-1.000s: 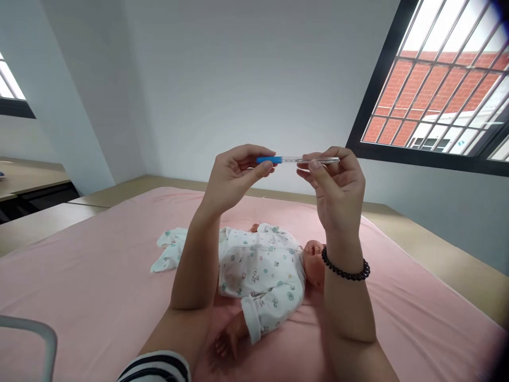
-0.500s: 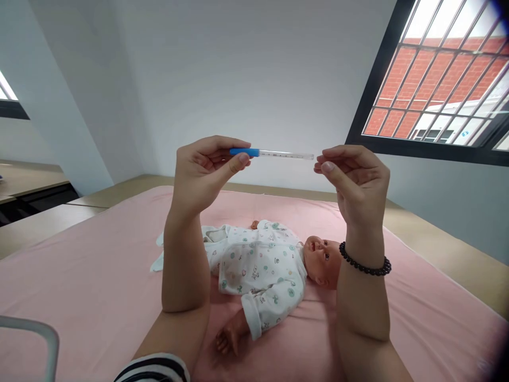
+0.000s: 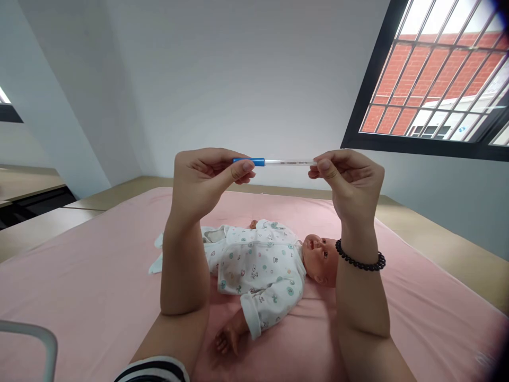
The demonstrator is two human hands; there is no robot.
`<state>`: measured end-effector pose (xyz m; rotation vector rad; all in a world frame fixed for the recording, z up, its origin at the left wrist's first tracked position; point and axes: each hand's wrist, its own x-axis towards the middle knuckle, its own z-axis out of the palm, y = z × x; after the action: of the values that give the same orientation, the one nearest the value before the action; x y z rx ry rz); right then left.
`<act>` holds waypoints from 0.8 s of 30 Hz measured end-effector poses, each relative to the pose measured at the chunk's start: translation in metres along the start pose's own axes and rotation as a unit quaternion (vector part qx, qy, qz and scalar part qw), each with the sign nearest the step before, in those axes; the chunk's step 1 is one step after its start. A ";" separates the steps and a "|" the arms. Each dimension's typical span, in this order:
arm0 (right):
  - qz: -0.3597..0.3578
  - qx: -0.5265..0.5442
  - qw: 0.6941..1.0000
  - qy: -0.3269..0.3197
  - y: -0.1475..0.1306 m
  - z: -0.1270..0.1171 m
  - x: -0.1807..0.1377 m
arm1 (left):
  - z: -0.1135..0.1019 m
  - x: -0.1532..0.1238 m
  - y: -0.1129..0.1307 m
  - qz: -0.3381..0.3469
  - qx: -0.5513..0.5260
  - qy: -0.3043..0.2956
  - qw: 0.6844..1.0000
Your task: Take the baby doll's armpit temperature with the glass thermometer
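Observation:
A slim glass thermometer (image 3: 284, 162) with printed marks along its clear length and a blue end is held level in front of me. My left hand (image 3: 201, 180) pinches the blue end between thumb and fingers. On the other side, the thumb and fingertips of my right hand (image 3: 352, 180) are closed on the clear end, hiding its tip. A black bead bracelet (image 3: 360, 260) circles my right wrist. Below the thermometer, a baby doll (image 3: 260, 265) in a white patterned outfit lies on its back, its head toward the right. My right forearm covers part of the head.
A pink sheet (image 3: 91, 297) covers the wooden table (image 3: 449, 236) under the doll. Behind stands a pale wall (image 3: 246, 79), with a barred window (image 3: 429, 79) at upper right. A grey curved rail (image 3: 43, 334) juts in at lower left.
My right hand has moved left, and its fingertips have gone from just off the clear end to gripping it. The thermometer and both hands sit slightly lower in view. The doll lies still.

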<state>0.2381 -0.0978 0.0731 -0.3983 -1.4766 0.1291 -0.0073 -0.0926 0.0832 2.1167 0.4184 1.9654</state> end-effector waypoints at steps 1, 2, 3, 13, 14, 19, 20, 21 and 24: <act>0.003 0.000 1.000 0.000 0.001 0.000 0.000 | 0.001 0.000 0.001 0.000 0.004 0.000 1.000; 0.007 0.000 1.000 -0.002 0.001 0.000 0.001 | 0.002 -0.001 0.003 -0.001 0.009 0.000 1.000; 0.010 0.001 1.000 -0.004 0.001 0.000 0.001 | 0.002 -0.001 0.004 -0.003 0.016 -0.001 1.000; 0.034 0.017 0.999 -0.030 -0.012 0.003 -0.003 | 0.003 -0.001 0.010 -0.044 0.082 -0.020 0.995; 0.038 0.008 0.999 -0.029 -0.013 0.004 -0.003 | 0.004 -0.001 0.011 -0.048 0.082 -0.023 0.995; 0.059 -0.025 0.997 -0.033 -0.013 0.008 -0.004 | 0.007 0.000 0.013 -0.068 0.072 -0.038 0.994; 0.063 -0.020 0.997 -0.031 -0.013 0.008 -0.005 | 0.008 0.000 0.013 -0.073 0.072 -0.041 0.994; 0.065 -0.015 0.997 -0.026 -0.012 0.009 -0.005 | 0.009 0.000 0.014 -0.077 0.073 -0.042 0.993; 0.065 -0.015 0.998 -0.017 -0.014 0.010 -0.005 | 0.010 0.000 0.015 -0.080 0.074 -0.030 0.994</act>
<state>0.2255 -0.1109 0.0733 -0.5191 -1.4868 0.2183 0.0035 -0.1062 0.0879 2.1487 0.7173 1.8281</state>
